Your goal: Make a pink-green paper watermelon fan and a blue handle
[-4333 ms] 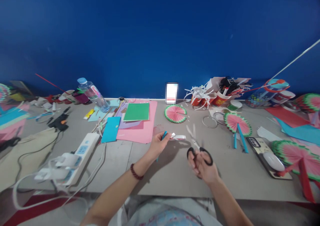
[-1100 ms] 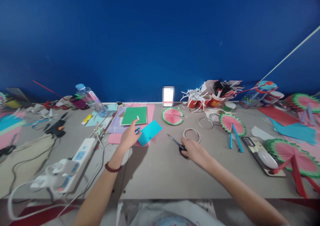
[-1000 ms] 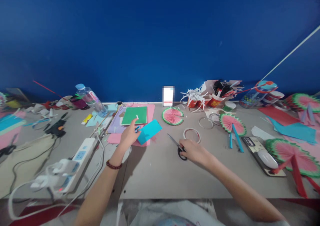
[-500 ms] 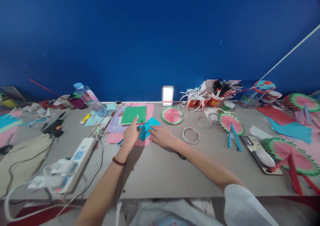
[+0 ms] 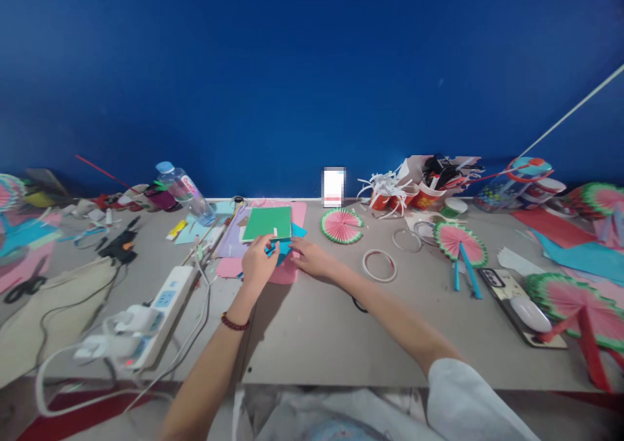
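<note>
A piece of blue paper (image 5: 285, 251) is between my two hands, in front of a green pad (image 5: 266, 223) and over pink paper (image 5: 285, 274). My left hand (image 5: 259, 263), with a dark red bead bracelet at the wrist, has its fingers curled on the paper's left side; a bit of blue shows between them. From the right, my right hand (image 5: 312, 258) grips the paper's edge with its fingertips, the thumb being hidden. Much of the paper is covered by the hands.
Right of my hands lie a pink-green paper fan (image 5: 342, 225), a tape roll (image 5: 379, 265), and a phone (image 5: 521, 308) with a white mouse (image 5: 530, 314). On the left are a power strip (image 5: 163, 311), a leaning bottle (image 5: 188, 194) and a glue gun (image 5: 118, 246). Cups (image 5: 429, 196) stand by the wall.
My left fingers have curled in and the thumb has come down from over the green pad. Less of the blue paper shows now. The whole view has shifted slightly.
</note>
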Demonstrator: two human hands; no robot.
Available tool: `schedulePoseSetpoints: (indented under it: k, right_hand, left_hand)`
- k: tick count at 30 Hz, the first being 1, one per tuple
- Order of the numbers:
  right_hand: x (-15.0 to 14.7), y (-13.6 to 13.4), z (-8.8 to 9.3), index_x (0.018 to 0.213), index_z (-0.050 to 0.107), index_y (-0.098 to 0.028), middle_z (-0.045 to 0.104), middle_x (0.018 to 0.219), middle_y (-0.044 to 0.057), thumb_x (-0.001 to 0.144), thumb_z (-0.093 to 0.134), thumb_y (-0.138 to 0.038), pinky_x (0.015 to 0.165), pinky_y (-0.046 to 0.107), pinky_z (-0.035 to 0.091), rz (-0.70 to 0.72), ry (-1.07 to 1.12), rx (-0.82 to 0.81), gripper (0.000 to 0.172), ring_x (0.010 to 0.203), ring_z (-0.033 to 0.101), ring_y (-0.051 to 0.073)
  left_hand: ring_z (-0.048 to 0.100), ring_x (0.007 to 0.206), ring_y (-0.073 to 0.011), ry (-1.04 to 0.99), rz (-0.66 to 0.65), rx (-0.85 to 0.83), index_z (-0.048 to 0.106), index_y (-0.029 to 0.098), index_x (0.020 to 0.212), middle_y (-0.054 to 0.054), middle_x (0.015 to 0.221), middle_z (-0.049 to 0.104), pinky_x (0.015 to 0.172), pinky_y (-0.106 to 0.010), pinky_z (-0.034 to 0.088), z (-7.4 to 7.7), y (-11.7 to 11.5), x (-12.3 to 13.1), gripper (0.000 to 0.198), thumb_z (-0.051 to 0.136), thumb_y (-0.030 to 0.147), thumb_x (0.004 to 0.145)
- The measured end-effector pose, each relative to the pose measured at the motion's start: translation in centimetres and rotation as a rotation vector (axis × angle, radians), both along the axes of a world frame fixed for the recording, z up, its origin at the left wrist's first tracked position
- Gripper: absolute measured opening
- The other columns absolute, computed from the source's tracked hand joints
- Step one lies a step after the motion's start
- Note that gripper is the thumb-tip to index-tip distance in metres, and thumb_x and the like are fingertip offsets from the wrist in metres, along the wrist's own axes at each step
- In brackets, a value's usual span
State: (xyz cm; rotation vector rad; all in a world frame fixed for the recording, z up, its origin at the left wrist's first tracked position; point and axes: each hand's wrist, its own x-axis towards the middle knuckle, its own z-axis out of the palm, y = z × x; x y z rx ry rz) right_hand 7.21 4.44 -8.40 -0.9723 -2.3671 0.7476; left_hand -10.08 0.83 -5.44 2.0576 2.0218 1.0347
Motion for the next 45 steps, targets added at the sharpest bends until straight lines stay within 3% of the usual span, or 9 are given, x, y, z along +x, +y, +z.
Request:
schedulePoseSetpoints:
  k: [4,8,11,19,24,27,34,39,45]
  right_hand:
    - [0.8,-0.9,1.1,0.095,0.064,-0.016,0.067,0.097,0.007,0.084,0.051,-0.023,0.084,0.032,0.045,-0.191,0.279,-0.161,0.019,0.091,0.061,0.018]
    - [2.3,-2.3,2.5,0.089,0.064,-0.017,0.066,0.080,0.003,0.082,0.054,-0.046,0.068,0.027,0.048,-0.222,0.647,-0.703,0.031,0.076,0.062,0.015]
    - [3.9,-3.5,3.6,0.085,0.063,-0.018,0.065,0.078,0.001,0.070,0.068,-0.046,0.065,0.024,0.047,-0.291,0.893,-0.857,0.032,0.071,0.061,0.012]
    - [6.9,-5.9,4.0,0.073,0.063,-0.019,0.060,0.070,0.000,0.071,0.070,-0.041,0.063,0.025,0.045,-0.409,0.944,-0.744,0.024,0.066,0.056,0.012]
    - [7.5,-7.0,3.4,0.074,0.064,-0.019,0.062,0.090,0.005,0.075,0.065,-0.035,0.070,0.027,0.046,-0.497,0.683,-0.309,0.015,0.085,0.059,0.016]
    - [7.5,-7.6,2.8,0.077,0.063,-0.019,0.058,0.104,0.008,0.079,0.060,-0.032,0.073,0.028,0.048,-0.485,0.575,-0.183,0.013,0.095,0.058,0.018]
    - [7.0,-7.8,1.9,0.080,0.058,-0.020,0.060,0.104,0.008,0.084,0.051,-0.029,0.076,0.030,0.049,-0.488,0.522,-0.161,0.012,0.100,0.057,0.019]
    - [7.3,-7.8,1.5,0.083,0.054,-0.021,0.060,0.105,0.009,0.088,0.046,-0.033,0.076,0.030,0.048,-0.479,0.522,-0.202,0.015,0.097,0.058,0.018]
    - [7.4,-8.0,1.4,0.087,0.053,-0.021,0.061,0.105,0.008,0.089,0.043,-0.029,0.077,0.029,0.047,-0.403,0.454,-0.145,0.013,0.098,0.058,0.017]
  left_hand:
    - [0.056,0.077,-0.0160,-0.133,-0.138,-0.005,0.064,0.020,0.097,-0.004,0.082,0.061,0.071,-0.025,0.044,1.7,-0.9,1.5,0.023,0.051,0.032,0.083]
    - [0.053,0.065,-0.0117,-0.510,-0.325,-0.179,0.064,0.017,0.092,-0.002,0.077,0.059,0.060,-0.022,0.044,2.7,-1.6,3.9,0.024,0.056,0.035,0.079]
    - [0.051,0.060,-0.0094,-0.640,-0.399,-0.257,0.064,0.017,0.095,0.000,0.074,0.058,0.057,-0.020,0.044,2.7,-2.4,5.7,0.026,0.058,0.035,0.078]
    - [0.053,0.067,-0.0112,-0.589,-0.503,-0.261,0.065,0.017,0.094,-0.004,0.081,0.062,0.058,-0.021,0.045,2.8,-4.0,8.4,0.022,0.055,0.031,0.081]
    - [0.054,0.064,-0.0123,-0.448,-0.511,-0.249,0.064,0.016,0.081,-0.003,0.073,0.063,0.057,-0.022,0.042,2.0,-3.9,8.6,0.015,0.053,0.027,0.081]
    - [0.055,0.067,-0.0136,-0.277,-0.464,-0.209,0.061,0.017,0.077,-0.002,0.072,0.061,0.060,-0.023,0.041,1.4,-4.2,8.6,0.012,0.054,0.026,0.080]
    - [0.058,0.074,-0.0171,0.152,-0.336,-0.119,0.061,0.020,0.090,-0.006,0.088,0.062,0.058,-0.025,0.039,0.5,-5.2,8.8,0.020,0.050,0.036,0.084]
    - [0.061,0.075,-0.0163,0.020,-0.286,-0.007,0.058,0.021,0.110,-0.007,0.099,0.064,0.067,-0.026,0.044,0.6,-4.9,8.1,0.031,0.052,0.038,0.085]
    - [0.060,0.084,-0.0161,-0.271,-0.459,0.013,0.064,0.021,0.084,-0.004,0.086,0.064,0.073,-0.025,0.047,1.4,-4.6,7.9,0.014,0.053,0.030,0.086]
